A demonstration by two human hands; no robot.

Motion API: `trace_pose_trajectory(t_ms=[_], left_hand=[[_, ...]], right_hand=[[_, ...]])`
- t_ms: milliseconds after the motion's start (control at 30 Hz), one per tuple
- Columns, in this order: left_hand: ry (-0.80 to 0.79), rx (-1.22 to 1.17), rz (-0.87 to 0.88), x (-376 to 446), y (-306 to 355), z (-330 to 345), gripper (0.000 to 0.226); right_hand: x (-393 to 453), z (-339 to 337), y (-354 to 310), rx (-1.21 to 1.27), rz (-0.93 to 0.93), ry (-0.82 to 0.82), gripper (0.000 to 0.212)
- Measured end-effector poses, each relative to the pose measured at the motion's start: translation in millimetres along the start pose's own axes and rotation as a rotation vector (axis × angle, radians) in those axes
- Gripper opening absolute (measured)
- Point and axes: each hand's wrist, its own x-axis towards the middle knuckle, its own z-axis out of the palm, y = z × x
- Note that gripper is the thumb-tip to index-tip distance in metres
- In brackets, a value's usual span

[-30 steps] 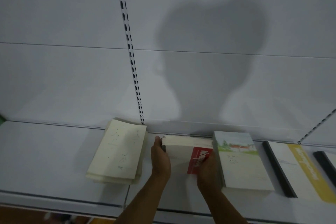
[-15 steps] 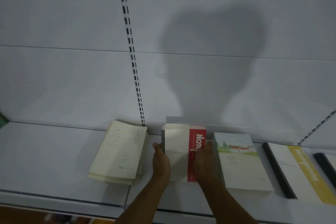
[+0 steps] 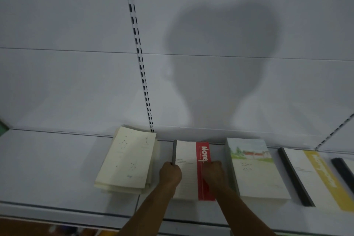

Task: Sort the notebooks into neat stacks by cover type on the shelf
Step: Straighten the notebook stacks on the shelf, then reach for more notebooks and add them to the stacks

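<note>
Nearest of all, two bare forearms reach up from the bottom edge onto the white metal shelf (image 3: 47, 161). Each ends at the white notebook with a red vertical band (image 3: 188, 168), which lies flat between two other piles. The left hand (image 3: 170, 175) grips its dark spine edge with fingers curled down around it. The right hand (image 3: 212, 173) rests on the red band with knuckles bent, pressing or pinching that side; how far its fingers wrap under the cover cannot be told. A hold from both sides like this probably serves to square the notebook with its neighbours and to keep it from skidding on the smooth shelf.

Just left of it sits a loose stack of cream notebooks printed with faint constellation dots (image 3: 128, 159). It is turned slightly off the shelf's line, and its lower copies fan out, so that pile still looks in need of tidying. Just right stands a thicker, squarer stack whose top cover shows a painted landscape with a red roof (image 3: 254, 168). Farther right lies a white and yellow notebook with a black spine (image 3: 314, 178), and a dark-edged one (image 3: 342, 168) is cut off by the frame.

Behind everything rises the pale back panel with its slotted upright strip (image 3: 140, 59) and the person's shadow.
</note>
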Motion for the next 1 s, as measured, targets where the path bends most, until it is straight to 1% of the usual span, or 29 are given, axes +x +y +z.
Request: trace_pose_trajectory(t_ms=[100,167,233,300,333,400,467,533,567,600,667,700,733,767,800,867,933,967,1000], left_hand=[[0.005,0.050,0.068,-1,3,2,0.030],[-0.018,0.075,0.076,-2,6,4,0.035],[-0.019,0.108,0.077,-5,8,6,0.045],[-0.014,0.135,0.101,-7,10,8,0.059],[-0.025,0.151,0.110,-7,10,8,0.068],[-0.056,0.193,0.119,-9,11,8,0.080],[-0.071,0.165,0.133,-8,11,4,0.082],[-0.088,0.093,0.158,-11,13,-3,0.079],[-0.096,0.067,0.184,-13,15,-9,0.074],[-0.090,0.040,0.220,-15,18,-17,0.064],[-0.003,-0.040,0.309,-17,27,-40,0.037],[0.066,-0.077,0.345,-16,32,-57,0.025],[0.141,-0.103,0.367,-12,35,-75,0.018],[0.217,-0.111,0.376,-6,36,-94,0.017],[0.288,-0.107,0.373,2,34,-114,0.018],[0.404,-0.063,0.345,20,23,-153,0.026],[0.465,0.032,0.260,39,4,-183,0.040],[0.449,0.089,0.186,50,-7,-194,0.050],[0.386,0.129,0.107,60,-17,-202,0.062]], right_hand=[[3,0,-2,-0.063,0.019,0.053,0.029],[4,0,-2,-0.143,0.021,0.099,0.017],[6,2,1,-0.260,0.009,0.152,0.025],[4,5,0,-0.273,0.011,0.162,0.025],[3,8,-1,-0.270,0.028,0.170,0.028],[4,11,-6,-0.296,0.094,0.186,0.043],[-2,15,-13,-0.295,0.139,0.207,0.059],[-13,20,-20,-0.255,0.112,0.241,0.078],[-20,24,-23,-0.256,0.048,0.266,0.083],[-27,28,-26,-0.262,-0.045,0.296,0.083],[-40,42,-36,-0.238,-0.270,0.319,0.072],[-44,50,-44,-0.189,-0.357,0.277,0.063],[-47,61,-52,-0.128,-0.403,0.194,0.055],[-50,72,-60,-0.074,-0.401,0.078,0.050],[-52,82,-68,-0.040,-0.366,-0.044,0.051],[-55,102,-78,0.009,-0.253,-0.211,0.059],[-55,118,-80,0.082,-0.151,-0.296,0.069],[-54,125,-80,0.119,-0.103,-0.330,0.073],[-53,131,-78,0.164,-0.053,-0.366,0.074]])
